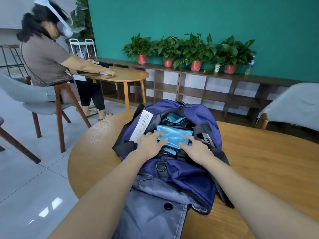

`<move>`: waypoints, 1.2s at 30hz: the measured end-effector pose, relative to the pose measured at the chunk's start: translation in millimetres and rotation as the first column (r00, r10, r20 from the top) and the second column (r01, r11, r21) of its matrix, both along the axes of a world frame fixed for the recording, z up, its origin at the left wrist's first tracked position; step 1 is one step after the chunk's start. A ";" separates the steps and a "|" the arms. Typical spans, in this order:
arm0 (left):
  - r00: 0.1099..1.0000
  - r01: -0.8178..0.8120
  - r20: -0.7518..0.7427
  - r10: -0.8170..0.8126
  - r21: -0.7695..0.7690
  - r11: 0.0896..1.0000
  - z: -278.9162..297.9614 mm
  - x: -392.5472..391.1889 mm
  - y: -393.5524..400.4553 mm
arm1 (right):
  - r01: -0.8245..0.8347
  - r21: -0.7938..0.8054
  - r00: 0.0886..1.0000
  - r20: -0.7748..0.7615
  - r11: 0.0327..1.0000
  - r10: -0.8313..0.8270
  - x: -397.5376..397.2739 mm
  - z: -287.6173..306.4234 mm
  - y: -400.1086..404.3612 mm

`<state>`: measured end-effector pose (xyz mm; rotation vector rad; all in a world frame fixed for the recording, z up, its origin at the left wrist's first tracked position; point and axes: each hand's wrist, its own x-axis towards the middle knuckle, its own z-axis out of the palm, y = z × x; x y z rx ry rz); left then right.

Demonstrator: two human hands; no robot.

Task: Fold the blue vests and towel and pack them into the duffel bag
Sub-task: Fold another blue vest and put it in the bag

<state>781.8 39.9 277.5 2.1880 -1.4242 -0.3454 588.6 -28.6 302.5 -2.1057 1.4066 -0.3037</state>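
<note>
The navy duffel bag (174,171) is lying open on the round wooden table (259,161), its long axis running away from the person. Both hands, left (151,144) and right (195,147), are pressing with spread fingers on the folded blue vest (174,133) inside; black straps (215,152) are flanking the opening.

Round light-wood bench (259,166) with visible grain, open navy-blue nylon duffel bag (181,173) lying directly on it, grey flap of the bag hanging over its near edge
</note>
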 end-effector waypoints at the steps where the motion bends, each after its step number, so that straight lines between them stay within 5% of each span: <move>1: 0.998 0.014 -0.057 -0.015 -0.009 1.000 -1.5 1.7 1.2 | -0.006 -0.006 1.000 0.017 1.000 0.006 -1.3 -0.2 0.7; 7: 0.985 0.011 -0.164 -0.042 -0.183 0.983 6.9 -4.9 22.4 | -0.068 -0.055 0.988 0.135 0.996 0.075 -14.4 7.8 18.8; 17: 0.984 -0.060 0.147 0.105 -0.284 0.957 12.5 -90.1 77.0 | -0.129 -0.167 0.963 0.213 0.977 0.164 -115.3 27.9 86.3; 23: 0.991 0.073 0.136 -0.012 -0.452 0.889 23.1 -191.1 117.3 | -0.092 -0.188 0.962 0.237 0.978 0.136 -205.1 24.6 137.3; 36: 0.847 0.525 0.091 -0.524 -0.310 0.793 -4.6 -450.9 178.8 | 0.157 -0.141 0.973 0.194 0.978 -0.128 -463.3 -17.9 224.5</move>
